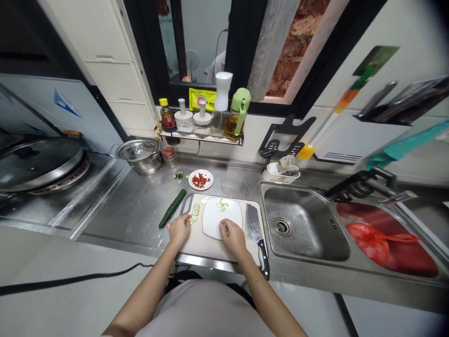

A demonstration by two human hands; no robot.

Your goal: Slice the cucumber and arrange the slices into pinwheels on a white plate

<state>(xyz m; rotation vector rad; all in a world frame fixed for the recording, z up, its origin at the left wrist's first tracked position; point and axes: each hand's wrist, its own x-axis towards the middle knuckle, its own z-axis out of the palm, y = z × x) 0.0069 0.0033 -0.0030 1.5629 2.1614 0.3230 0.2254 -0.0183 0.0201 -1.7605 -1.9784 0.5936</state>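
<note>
A pale cutting board (196, 243) lies on the steel counter with a white square plate (224, 220) on it. A few cucumber slices (222, 204) sit at the plate's far edge, and more slices (195, 211) lie on the board left of it. My left hand (178, 228) rests on the board by those slices, fingers curled, pinching near one slice. My right hand (232, 235) sits at the plate's near edge, fingers bent down on its rim. A cleaver (254, 223) with a black handle lies on the board's right side. A whole cucumber (172, 208) lies left of the board.
A small dish of red chilli pieces (201, 179) stands behind the board. A steel pot (140, 154) and a lidded wok (38, 164) are at the left. A sink (301, 224) is on the right, a red bag (375, 238) in the far basin. Bottles fill a shelf (201, 135).
</note>
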